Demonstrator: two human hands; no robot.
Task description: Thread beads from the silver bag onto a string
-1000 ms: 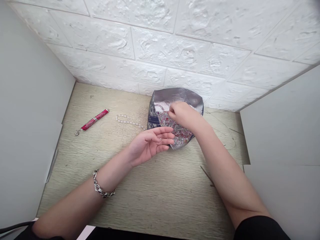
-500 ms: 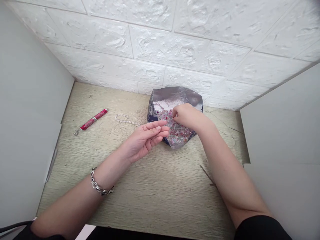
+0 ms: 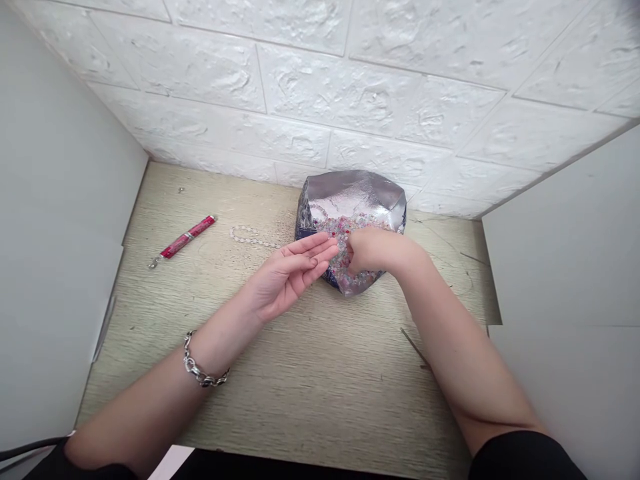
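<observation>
A silver-lined bag (image 3: 350, 190) stands against the wall, holding many small pink, red and clear beads (image 3: 345, 227). My right hand (image 3: 367, 250) reaches into the beads, its fingers bent down among them; the fingertips are partly hidden. Palm up at the bag's front left edge, my left hand (image 3: 295, 273) has its fingers stretched out, the thumb resting near them. A string of pale beads (image 3: 250, 237) lies on the table and runs toward my left hand, its right end hidden behind the fingers.
On the left of the table (image 3: 300, 400) lies a red pen-like item (image 3: 187, 238) with a metal clasp. A tiny metal piece (image 3: 181, 191) is behind it. Thin dark strips (image 3: 414, 347) lie at the right. Grey panels (image 3: 565, 267) flank both sides.
My right hand has moved down and deeper into the beads. The fingers of my left hand have spread and straightened a little, with the thumb lower.
</observation>
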